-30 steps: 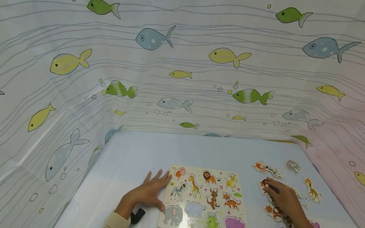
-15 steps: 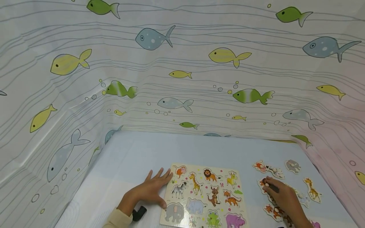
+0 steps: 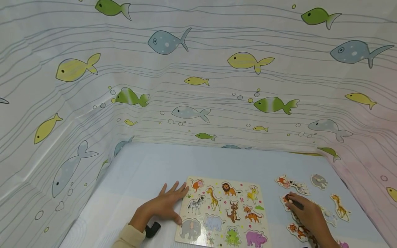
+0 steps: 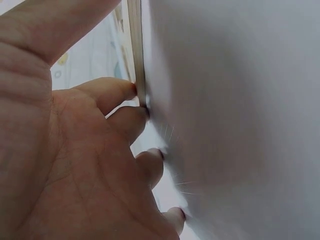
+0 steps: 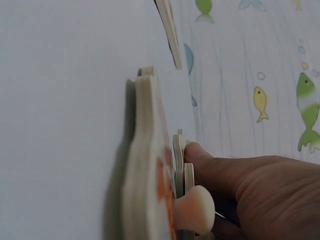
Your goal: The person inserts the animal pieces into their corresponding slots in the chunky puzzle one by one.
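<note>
While our left hand [image 3: 162,208] lies spread, its fingers fanned apart and its palm gripping nothing, its forefinger and thumb touch the near side edge of the wooden puzzle board [image 3: 211,182]; the left wrist view shows other fingertips [image 4: 175,215] resting on the tabletop [image 3: 161,162]. Our right hand [image 3: 310,214] is well apart from it, across the board, with thumb and forefinger drawn together, pinching the knob of a reddish-brown animal piece [image 3: 283,199]. That piece lies low over the tabletop, under our right fingertips; whether it touches the surface we cannot tell. Beyond those fingertips we see a monkey piece [image 3: 282,181] beside a zebra piece [image 3: 298,187], with a grey elephant piece [image 3: 318,181] farther to their right. To the right of the same hand lies a giraffe piece [image 3: 340,206], and a pale blue piece [image 3: 330,218] is partly hidden behind it. Left of our right wrist is an orange piece [image 3: 294,230]. Just beside our left wrist sits a black object [image 3: 152,230].
</note>
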